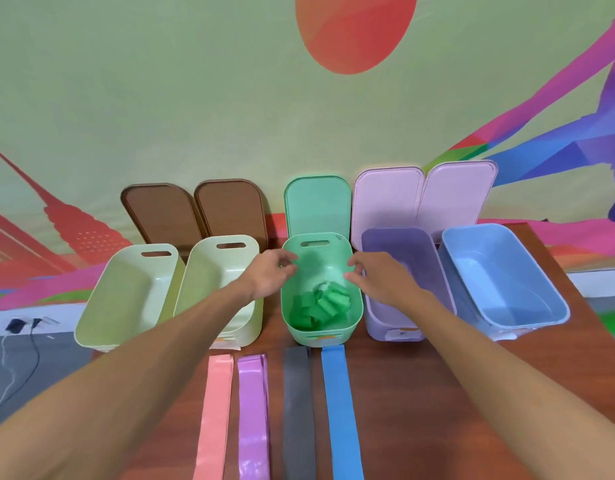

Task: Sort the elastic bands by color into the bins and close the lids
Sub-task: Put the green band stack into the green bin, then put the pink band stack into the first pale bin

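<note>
Head view showed green bands (319, 304) binned in the green bin (357, 308); both hands, left hand (269, 273) and right hand (375, 278), had an open, empty grip; four colors (309, 403) and all lids remained.

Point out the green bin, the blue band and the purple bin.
green bin (357, 318): head view, on its right rim.
blue band (344, 410): head view, on the middle of the strip lying on the table.
purple bin (396, 240): head view, on its inner far wall.
</note>
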A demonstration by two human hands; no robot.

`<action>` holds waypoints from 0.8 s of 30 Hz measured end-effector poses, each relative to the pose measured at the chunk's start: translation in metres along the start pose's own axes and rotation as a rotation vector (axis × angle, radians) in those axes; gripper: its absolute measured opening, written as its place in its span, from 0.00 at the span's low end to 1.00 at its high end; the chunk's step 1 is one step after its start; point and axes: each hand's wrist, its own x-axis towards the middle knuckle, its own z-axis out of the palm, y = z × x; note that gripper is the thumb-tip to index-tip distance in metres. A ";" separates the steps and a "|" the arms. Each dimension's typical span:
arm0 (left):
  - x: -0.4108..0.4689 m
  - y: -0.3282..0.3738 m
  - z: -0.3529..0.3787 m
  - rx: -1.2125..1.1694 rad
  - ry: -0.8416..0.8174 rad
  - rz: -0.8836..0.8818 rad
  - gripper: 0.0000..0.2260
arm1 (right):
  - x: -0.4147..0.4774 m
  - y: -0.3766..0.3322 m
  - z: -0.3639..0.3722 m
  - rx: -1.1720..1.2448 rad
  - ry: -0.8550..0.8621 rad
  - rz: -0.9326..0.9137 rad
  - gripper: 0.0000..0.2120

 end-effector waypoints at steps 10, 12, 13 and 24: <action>-0.036 -0.061 -0.007 -0.015 -0.004 -0.038 0.06 | -0.009 -0.007 0.049 0.019 -0.073 -0.027 0.12; -0.043 -0.075 -0.004 -0.016 -0.013 -0.048 0.07 | -0.010 -0.016 0.061 0.013 -0.077 -0.026 0.12; -0.047 -0.081 -0.003 -0.016 -0.019 -0.050 0.07 | -0.010 -0.021 0.066 0.010 -0.082 -0.027 0.12; -0.086 -0.174 -0.007 -0.096 -0.170 -0.053 0.07 | -0.022 -0.102 0.131 -0.084 -0.131 -0.031 0.10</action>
